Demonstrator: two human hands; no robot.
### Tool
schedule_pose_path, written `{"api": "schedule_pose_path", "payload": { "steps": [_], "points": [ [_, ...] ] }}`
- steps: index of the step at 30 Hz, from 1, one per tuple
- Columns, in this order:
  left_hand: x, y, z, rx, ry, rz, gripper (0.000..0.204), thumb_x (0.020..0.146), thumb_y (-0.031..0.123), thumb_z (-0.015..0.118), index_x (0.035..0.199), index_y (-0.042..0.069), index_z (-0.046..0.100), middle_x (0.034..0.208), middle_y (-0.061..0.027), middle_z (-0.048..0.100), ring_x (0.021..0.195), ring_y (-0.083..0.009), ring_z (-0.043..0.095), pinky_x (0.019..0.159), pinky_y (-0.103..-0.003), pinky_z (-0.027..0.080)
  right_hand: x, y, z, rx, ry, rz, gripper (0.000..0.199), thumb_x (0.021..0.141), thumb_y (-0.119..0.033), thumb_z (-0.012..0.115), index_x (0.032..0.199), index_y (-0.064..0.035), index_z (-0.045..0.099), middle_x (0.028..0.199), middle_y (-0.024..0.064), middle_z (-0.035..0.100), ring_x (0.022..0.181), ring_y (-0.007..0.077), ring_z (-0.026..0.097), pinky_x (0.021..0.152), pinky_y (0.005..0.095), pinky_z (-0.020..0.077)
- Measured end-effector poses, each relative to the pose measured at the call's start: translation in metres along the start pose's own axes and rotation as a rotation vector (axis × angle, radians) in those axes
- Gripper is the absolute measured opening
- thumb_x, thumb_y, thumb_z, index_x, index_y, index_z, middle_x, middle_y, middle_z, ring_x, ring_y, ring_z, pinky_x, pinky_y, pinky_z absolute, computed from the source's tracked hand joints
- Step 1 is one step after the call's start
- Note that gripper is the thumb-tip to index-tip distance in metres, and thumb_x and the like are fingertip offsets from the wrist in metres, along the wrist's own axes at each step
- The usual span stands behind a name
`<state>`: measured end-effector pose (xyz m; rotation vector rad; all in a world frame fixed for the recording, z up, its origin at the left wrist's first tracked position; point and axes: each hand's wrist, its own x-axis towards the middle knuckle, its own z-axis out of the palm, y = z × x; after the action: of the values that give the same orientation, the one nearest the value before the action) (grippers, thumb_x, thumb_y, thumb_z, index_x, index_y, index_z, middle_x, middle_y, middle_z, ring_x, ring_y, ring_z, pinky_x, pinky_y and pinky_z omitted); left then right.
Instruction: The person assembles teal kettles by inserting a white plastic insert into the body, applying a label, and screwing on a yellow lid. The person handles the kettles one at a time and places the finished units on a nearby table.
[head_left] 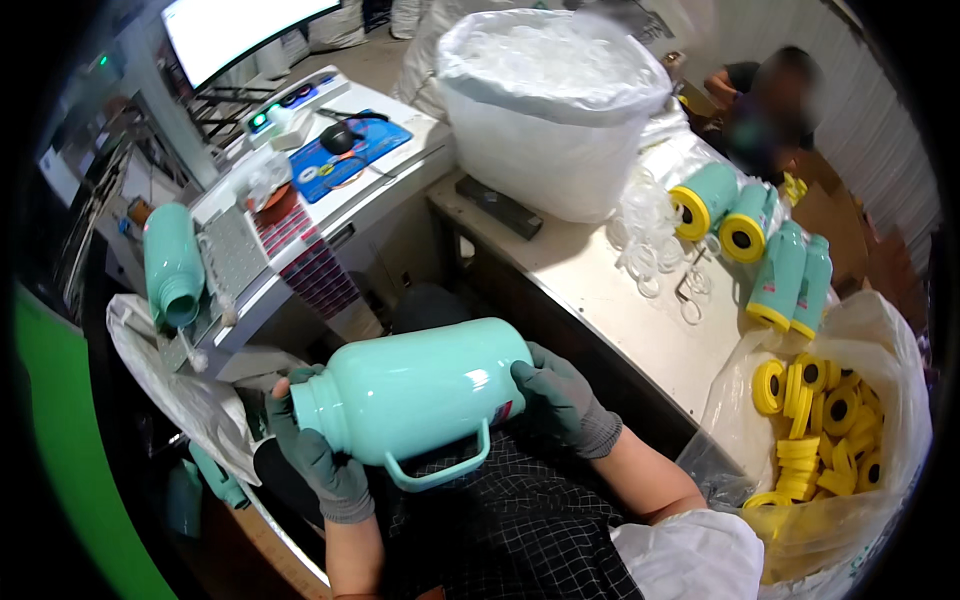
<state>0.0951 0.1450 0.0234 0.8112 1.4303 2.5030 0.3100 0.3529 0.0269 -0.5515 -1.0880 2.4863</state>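
Observation:
A large mint-green jug body [425,385] with a side handle lies sideways between my hands, above my lap. My gloved left hand [325,455] grips its narrower threaded neck at the left end. At the other end, my gloved right hand [562,393] is closed round the wide base. The loop handle [440,474] points down toward me, and a small red label shows near the base. Palm-side fingers of both hands are partly hidden by the jug.
Yellow rings [840,415] fill a clear bag at right. Several mint bottles [778,270] with yellow bases and clear rings [650,250] lie on the white table [600,290]. A big white sack [540,150] stands behind. Another bottle [172,255] rests by the desk at left. A person [775,110] sits far right.

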Motion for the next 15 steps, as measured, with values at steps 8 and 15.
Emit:
{"api": "schedule_pose_path", "payload": {
  "steps": [8,15],
  "points": [
    [0.015,-0.001,-0.063,0.786,-0.266,0.302,0.051,0.107,0.029,0.051,0.145,-0.004,0.050,0.150,-0.0201,0.051,0.133,-0.0371,0.056,0.112,-0.047,0.047,-0.081,-0.025,-0.134,-0.759,0.951,-0.661,0.040,0.097,-0.009,0.071,0.134,0.0006,0.061,0.116,0.0084,0.071,0.103,0.0162,0.067,0.094,0.0294,0.0542],
    [0.024,0.002,-0.095,1.316,-0.568,0.583,0.049,0.103,0.024,0.062,0.142,-0.004,0.051,0.147,-0.0230,0.051,0.132,-0.0414,0.056,0.111,-0.048,0.047,-0.290,-0.090,-0.313,-1.913,1.793,-0.159,0.051,0.091,-0.031,0.066,0.134,-0.0033,0.060,0.120,0.0182,0.068,0.114,0.0367,0.063,0.097,0.0483,0.0495]
  ]
}}
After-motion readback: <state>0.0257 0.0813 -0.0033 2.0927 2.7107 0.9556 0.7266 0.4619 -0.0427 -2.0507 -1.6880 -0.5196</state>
